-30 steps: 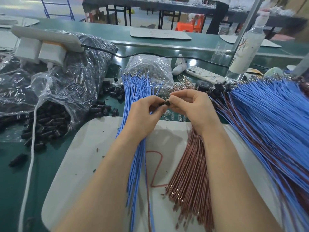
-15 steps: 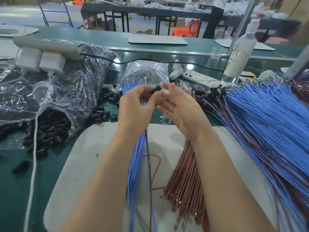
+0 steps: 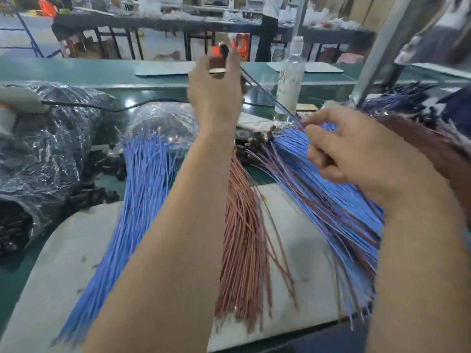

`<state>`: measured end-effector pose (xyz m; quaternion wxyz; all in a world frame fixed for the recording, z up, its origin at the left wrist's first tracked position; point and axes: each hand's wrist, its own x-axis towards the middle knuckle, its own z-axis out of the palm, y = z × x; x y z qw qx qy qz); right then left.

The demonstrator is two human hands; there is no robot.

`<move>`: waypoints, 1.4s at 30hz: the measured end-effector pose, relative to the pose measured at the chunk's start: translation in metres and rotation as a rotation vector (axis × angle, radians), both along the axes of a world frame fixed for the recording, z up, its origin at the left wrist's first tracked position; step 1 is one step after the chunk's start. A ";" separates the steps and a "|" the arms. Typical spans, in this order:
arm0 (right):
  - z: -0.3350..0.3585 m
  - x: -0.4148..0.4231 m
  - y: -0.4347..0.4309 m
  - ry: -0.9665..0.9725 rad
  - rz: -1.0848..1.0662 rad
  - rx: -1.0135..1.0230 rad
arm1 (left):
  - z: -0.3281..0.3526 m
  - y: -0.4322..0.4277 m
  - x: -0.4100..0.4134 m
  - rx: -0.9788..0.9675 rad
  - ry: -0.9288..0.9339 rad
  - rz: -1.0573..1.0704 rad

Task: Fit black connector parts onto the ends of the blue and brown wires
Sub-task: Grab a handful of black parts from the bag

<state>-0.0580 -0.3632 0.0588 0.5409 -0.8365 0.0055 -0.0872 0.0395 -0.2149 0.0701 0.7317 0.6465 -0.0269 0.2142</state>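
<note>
The left hand (image 3: 215, 90) is lifted high over the bench (image 3: 76, 72), its thumb and fingertips pinching a black connector part (image 3: 224, 50) at the very top; from that part a thin dark wire (image 3: 265, 93) runs taut, slanting down to the right; it ends by the fingertips of the right hand (image 3: 356, 154), which hovers with its fingers curled over a pile of mixed blue and brown wires (image 3: 331, 205); whether that hand actually pinches the wire I cannot tell, the picture being blurred there. Under the left forearm lie two fanned bundles on a white mat (image 3: 63, 258): the blue wires (image 3: 147, 189) to the left, the brown wires (image 3: 242, 238) just beside them in the middle; the mixed pile spreads over the mat's right edge. A crumpled dark plastic bag (image 3: 51, 138) sits at the left of the bench; a pale bottle (image 3: 290, 80) stands upright farther back, behind the taut wire.
</note>
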 end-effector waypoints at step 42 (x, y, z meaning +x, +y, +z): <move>-0.115 0.141 0.309 0.014 0.056 -0.816 | -0.084 0.220 -0.021 -0.365 0.284 0.260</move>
